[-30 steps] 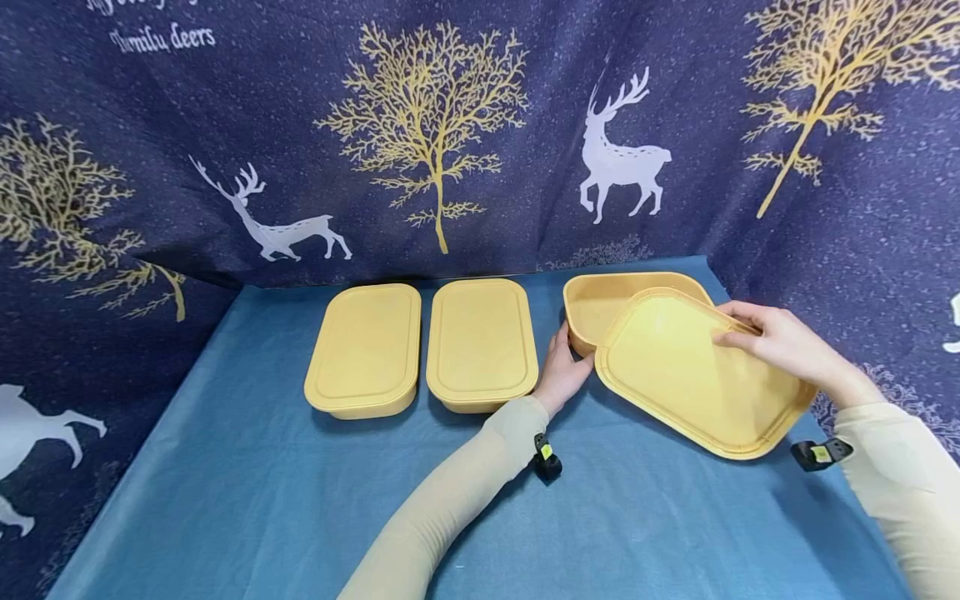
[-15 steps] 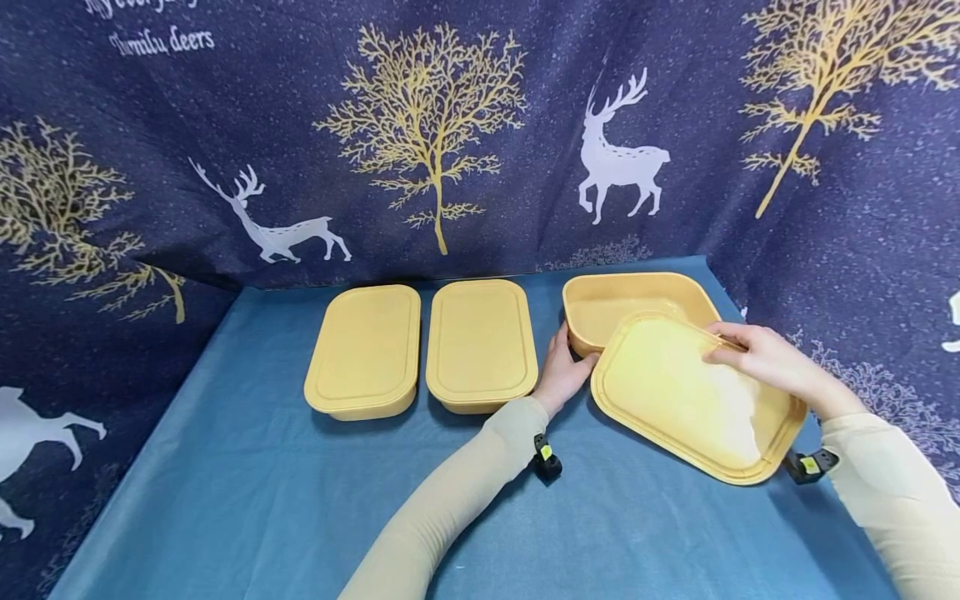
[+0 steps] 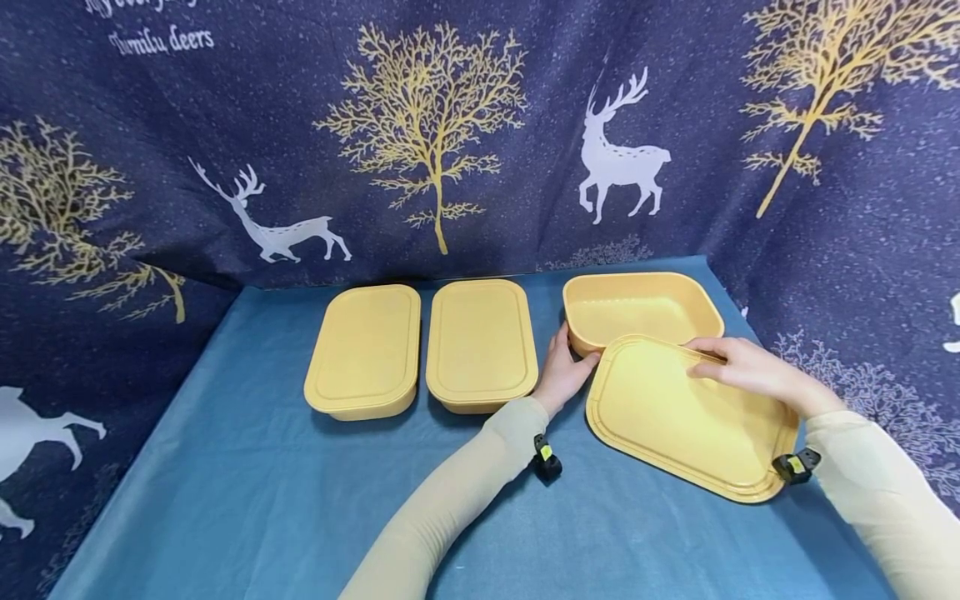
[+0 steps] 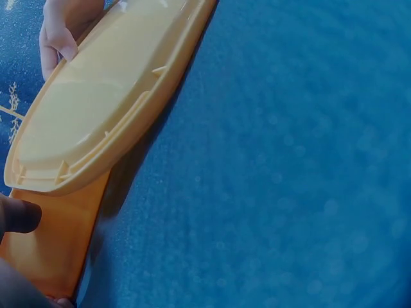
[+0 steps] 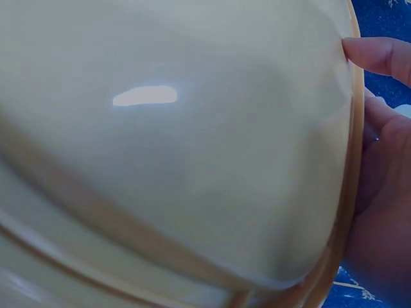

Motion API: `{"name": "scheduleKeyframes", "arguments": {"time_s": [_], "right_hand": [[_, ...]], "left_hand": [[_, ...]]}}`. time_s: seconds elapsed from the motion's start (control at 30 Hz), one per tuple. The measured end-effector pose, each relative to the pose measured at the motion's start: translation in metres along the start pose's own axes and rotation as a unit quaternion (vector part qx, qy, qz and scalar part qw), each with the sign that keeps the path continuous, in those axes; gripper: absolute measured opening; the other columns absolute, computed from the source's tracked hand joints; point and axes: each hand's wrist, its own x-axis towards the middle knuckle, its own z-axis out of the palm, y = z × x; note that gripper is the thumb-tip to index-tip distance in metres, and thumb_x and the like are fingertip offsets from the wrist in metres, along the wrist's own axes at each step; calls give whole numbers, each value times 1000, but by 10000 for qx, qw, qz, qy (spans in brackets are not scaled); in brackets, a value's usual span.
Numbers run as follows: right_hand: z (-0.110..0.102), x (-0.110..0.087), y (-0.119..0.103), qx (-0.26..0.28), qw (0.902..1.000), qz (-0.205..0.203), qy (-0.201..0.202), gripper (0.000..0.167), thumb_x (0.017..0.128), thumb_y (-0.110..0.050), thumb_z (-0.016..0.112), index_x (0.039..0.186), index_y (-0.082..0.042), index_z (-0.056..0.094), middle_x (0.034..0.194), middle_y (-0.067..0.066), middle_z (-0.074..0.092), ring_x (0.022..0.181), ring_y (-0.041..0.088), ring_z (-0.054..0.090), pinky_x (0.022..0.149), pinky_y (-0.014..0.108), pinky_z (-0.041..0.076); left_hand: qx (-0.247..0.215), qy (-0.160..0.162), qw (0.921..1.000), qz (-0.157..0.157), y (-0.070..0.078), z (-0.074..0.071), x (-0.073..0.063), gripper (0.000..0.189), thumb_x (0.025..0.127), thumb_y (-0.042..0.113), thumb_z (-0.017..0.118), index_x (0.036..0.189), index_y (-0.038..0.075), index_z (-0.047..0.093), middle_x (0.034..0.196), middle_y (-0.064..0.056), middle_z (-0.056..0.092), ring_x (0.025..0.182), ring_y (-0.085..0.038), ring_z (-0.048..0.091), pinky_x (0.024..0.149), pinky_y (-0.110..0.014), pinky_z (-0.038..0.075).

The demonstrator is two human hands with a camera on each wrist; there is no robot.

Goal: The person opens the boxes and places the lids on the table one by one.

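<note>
A yellow rectangular food container (image 3: 648, 302) stands uncovered at the back right of the table. My left hand (image 3: 561, 377) grips its near left corner, the thumb on the front wall and the fingers along the left side. In front of it, my right hand (image 3: 753, 371) pinches the upper right edge of a yellow lid (image 3: 686, 417), which is tilted with its ridged underside showing. In the left wrist view the lid (image 4: 96, 96) overlaps the container wall (image 4: 64, 237); I cannot tell whether they touch. The right wrist view is mostly filled by the lid (image 5: 192, 186).
Two lidded yellow containers, one at the left (image 3: 367, 350) and one in the middle (image 3: 482, 342), stand left of my left hand. A blue cloth (image 3: 300, 500) covers the table. Behind it hangs a dark blue curtain (image 3: 510, 217) with deer and trees.
My right hand has brought the lid nearer to me, down and slightly left, exposing more of the container's inside. The left hand and the container have stayed in place.
</note>
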Motion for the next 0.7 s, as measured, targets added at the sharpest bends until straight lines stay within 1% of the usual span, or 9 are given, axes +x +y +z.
{"name": "scheduleKeyframes", "arguments": {"time_s": [0.17, 0.27, 0.37, 0.5, 0.7], "right_hand": [[2, 5, 2, -83, 9998, 124, -160, 41, 99, -28, 65, 134, -5, 63, 124, 13, 68, 109, 29, 63, 89, 45, 49], [4, 7, 4, -64, 9995, 135, -279, 44, 99, -30, 65, 135, -5, 62, 126, 15, 67, 112, 34, 63, 91, 49, 48], [7, 8, 5, 22, 9991, 130, -405, 42, 99, -32, 65, 133, -8, 64, 124, 12, 68, 110, 32, 64, 90, 49, 49], [10, 9, 7, 136, 9986, 107, -506, 38, 99, -32, 65, 130, -11, 65, 120, 7, 69, 108, 28, 64, 91, 48, 49], [14, 12, 13, 179, 9978, 235, -586, 40, 100, -33, 64, 132, -9, 64, 125, 10, 67, 111, 31, 63, 92, 49, 48]], "left_hand": [[15, 6, 10000, -26, -1, 0, 0, 80, 96, 22, 71, 161, 14, 24, 155, -14, 36, 143, -25, 37, 115, -40, 33], [45, 26, 10000, -3, -1, 0, 1, 80, 96, 22, 70, 161, 13, 24, 155, -14, 36, 143, -25, 37, 115, -39, 33], [48, 33, 10000, 30, -1, 0, 1, 79, 96, 22, 70, 160, 12, 25, 156, -15, 35, 144, -24, 35, 116, -39, 31], [41, 23, 10000, -5, 0, -1, 0, 79, 97, 23, 69, 160, 11, 24, 159, -14, 32, 146, -23, 32, 117, -39, 30], [4, -48, 10000, -66, 1, -2, 0, 80, 98, 27, 68, 161, 13, 22, 160, -12, 31, 146, -22, 32, 116, -38, 31]]}}
